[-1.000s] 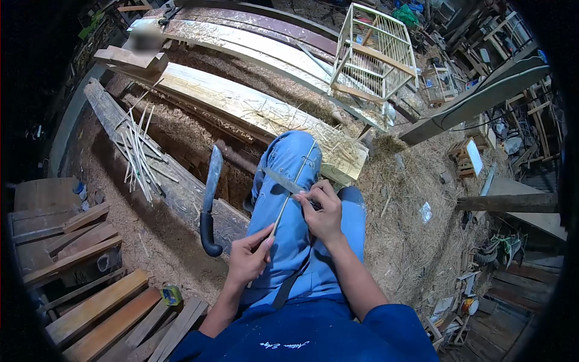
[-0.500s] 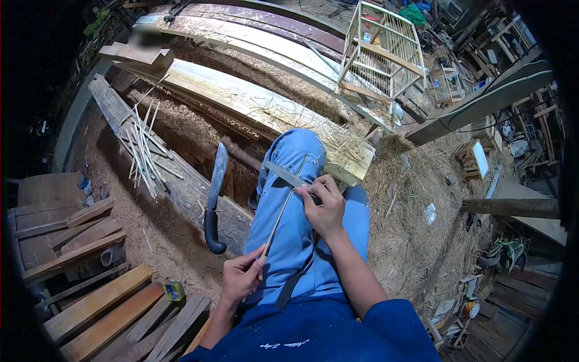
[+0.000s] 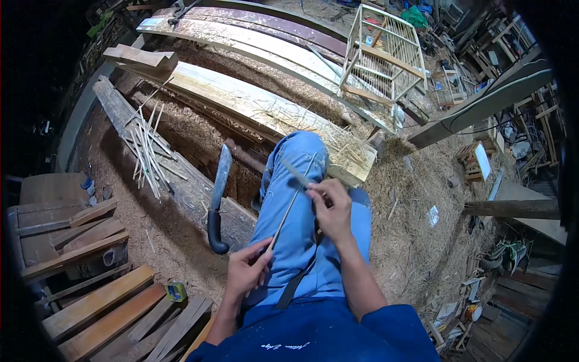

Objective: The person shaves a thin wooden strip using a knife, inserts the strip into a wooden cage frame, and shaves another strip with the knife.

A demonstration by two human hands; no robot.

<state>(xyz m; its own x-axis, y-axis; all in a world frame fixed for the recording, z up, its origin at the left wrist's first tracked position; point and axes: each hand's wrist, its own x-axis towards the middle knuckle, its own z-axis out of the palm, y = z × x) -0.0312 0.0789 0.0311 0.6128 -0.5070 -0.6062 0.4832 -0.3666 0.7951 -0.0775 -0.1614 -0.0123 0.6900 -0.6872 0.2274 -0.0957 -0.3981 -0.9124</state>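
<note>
A thin wooden stick [image 3: 287, 215] lies slantwise along the blue-trousered leg, its far end over the knee. Its near end is pinched between the thumb and fingers of my left hand [image 3: 248, 269]. My right hand [image 3: 332, 208] grips a knife whose narrow blade [image 3: 294, 173] points up and left, crossing near the stick's upper part; the blade is a little blurred and the handle is mostly hidden by my fingers. Left of the leg, a large machete [image 3: 221, 194] with a black handle rests on a weathered plank [image 3: 181, 175].
A bundle of thin sticks [image 3: 146, 148] lies on the plank. Beyond the knee runs a long pale beam [image 3: 241, 96] strewn with shavings. A slatted wooden cage [image 3: 389, 57] stands at the upper right. Cut boards [image 3: 102, 301] and a yellow tape measure [image 3: 175, 292] are at lower left.
The knife in my right hand has swung steeper and shifted slightly right. My left hand has moved a little right, its fingers looser around the stick's end. The view has shifted slightly.
</note>
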